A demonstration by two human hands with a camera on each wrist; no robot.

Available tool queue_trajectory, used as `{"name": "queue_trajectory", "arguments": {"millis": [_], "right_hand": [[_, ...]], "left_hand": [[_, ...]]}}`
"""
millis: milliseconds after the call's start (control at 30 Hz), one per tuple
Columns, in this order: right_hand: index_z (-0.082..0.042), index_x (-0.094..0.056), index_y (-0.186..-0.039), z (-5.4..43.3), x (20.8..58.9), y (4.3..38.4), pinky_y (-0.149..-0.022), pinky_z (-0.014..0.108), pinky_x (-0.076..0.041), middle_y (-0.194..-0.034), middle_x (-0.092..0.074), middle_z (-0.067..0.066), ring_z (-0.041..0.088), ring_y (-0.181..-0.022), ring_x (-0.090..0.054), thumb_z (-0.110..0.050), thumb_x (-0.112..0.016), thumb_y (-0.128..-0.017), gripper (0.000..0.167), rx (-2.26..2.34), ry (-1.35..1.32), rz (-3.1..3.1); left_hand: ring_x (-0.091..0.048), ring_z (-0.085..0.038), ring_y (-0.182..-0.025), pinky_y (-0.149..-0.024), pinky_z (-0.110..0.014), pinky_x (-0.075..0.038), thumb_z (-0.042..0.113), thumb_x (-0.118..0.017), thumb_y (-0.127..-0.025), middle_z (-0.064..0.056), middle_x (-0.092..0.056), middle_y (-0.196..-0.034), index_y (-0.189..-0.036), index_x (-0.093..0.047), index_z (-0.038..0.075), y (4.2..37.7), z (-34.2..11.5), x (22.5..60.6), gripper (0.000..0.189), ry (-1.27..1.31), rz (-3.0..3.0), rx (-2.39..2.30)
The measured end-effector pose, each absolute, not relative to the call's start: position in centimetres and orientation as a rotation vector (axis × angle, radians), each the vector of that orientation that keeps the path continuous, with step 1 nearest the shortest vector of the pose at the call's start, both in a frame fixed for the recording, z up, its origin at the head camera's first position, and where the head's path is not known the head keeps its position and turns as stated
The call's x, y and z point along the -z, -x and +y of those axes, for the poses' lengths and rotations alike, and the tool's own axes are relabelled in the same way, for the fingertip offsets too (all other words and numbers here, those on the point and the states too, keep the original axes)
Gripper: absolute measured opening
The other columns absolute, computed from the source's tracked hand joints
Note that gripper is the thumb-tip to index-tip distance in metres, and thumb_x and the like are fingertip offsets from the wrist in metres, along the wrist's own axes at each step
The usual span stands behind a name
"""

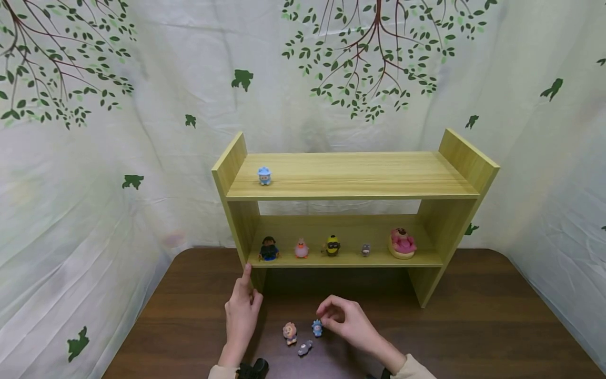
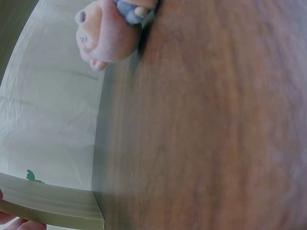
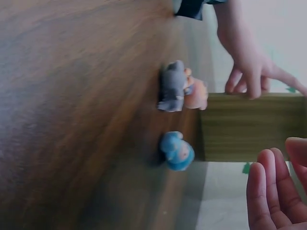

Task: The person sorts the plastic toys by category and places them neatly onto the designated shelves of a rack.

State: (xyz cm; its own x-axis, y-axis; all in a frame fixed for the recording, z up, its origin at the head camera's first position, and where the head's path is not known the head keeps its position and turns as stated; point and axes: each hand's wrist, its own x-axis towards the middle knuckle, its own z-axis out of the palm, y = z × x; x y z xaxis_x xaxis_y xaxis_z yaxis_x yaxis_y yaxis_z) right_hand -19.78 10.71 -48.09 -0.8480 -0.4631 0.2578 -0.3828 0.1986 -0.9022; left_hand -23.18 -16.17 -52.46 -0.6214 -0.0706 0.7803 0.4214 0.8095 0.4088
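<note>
My left hand (image 1: pixel 242 316) rests against the left side panel of a light wooden shelf (image 1: pixel 350 263), index finger straight along its front edge. In the left wrist view its fingertips (image 2: pixel 31 225) touch the panel. My right hand (image 1: pixel 347 321) hangs with loosely bent fingers close over a small blue figurine (image 1: pixel 317 328) on the table. The right wrist view has those fingers (image 3: pixel 257 191) apart from the blue figurine (image 3: pixel 177 151), holding nothing. Beside it are a peach-coloured figurine (image 1: pixel 290 333) and a grey figurine (image 1: pixel 305 348) lying on its side.
On the middle board stand a dark-clothed figurine (image 1: pixel 269 248), a pink one (image 1: pixel 301 248), a yellow-and-black one (image 1: pixel 333 246), a tiny grey one (image 1: pixel 365 250) and a pink bear (image 1: pixel 402 243). A blue-hatted figurine (image 1: pixel 264 176) is on the top board. A leaf-print curtain (image 1: pixel 189 158) hangs behind.
</note>
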Motion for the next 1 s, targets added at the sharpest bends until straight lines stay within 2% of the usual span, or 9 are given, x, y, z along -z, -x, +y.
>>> {"name": "queue_trajectory", "arguments": {"millis": [300,500,733,1000], "right_hand": [[-0.004,-0.065,-0.094,10.7,49.7,19.8,-0.068,0.025,-0.051,-0.088,-0.065,0.008,0.009,-0.078,-0.061,0.006,-0.065,-0.082,0.016,1.715,0.806,2.42],[-0.003,-0.065,-0.095,10.7,50.3,19.9,-0.066,0.024,-0.051,-0.085,-0.064,0.007,0.01,-0.075,-0.06,0.011,-0.065,-0.08,0.021,1.712,0.747,2.413],[0.007,-0.062,-0.095,10.4,49.6,19.2,-0.064,0.025,-0.051,-0.085,-0.063,0.02,0.019,-0.072,-0.062,0.016,-0.061,-0.077,0.02,1.68,0.739,2.417],[-0.004,-0.064,-0.097,10.6,52.0,20.0,-0.062,0.024,-0.05,-0.093,-0.064,0.007,0.013,-0.072,-0.062,0.01,-0.068,-0.076,0.025,1.662,0.717,2.44]], "left_hand": [[-0.028,-0.007,-0.053,-0.045,-0.024,-0.026,-0.015,-0.06,-0.076,-0.003,-0.041,-0.078,-0.152,-0.025,0.027,23.2,-16.1,52.5,0.094,0.256,-2.139,0.724],[-0.028,-0.007,-0.053,-0.045,-0.024,-0.026,-0.015,-0.06,-0.076,-0.004,-0.041,-0.078,-0.151,-0.025,0.027,23.2,-16.1,52.5,0.094,0.259,-2.135,0.73],[-0.028,-0.007,-0.053,-0.044,-0.024,-0.025,-0.015,-0.06,-0.076,-0.003,-0.04,-0.079,-0.152,-0.024,0.026,23.2,-16.1,52.4,0.094,0.264,-2.135,0.723],[-0.028,-0.006,-0.053,-0.044,-0.023,-0.026,-0.015,-0.06,-0.075,-0.002,-0.039,-0.078,-0.151,-0.026,0.025,23.3,-16.2,52.6,0.093,0.267,-2.116,0.719]]}}
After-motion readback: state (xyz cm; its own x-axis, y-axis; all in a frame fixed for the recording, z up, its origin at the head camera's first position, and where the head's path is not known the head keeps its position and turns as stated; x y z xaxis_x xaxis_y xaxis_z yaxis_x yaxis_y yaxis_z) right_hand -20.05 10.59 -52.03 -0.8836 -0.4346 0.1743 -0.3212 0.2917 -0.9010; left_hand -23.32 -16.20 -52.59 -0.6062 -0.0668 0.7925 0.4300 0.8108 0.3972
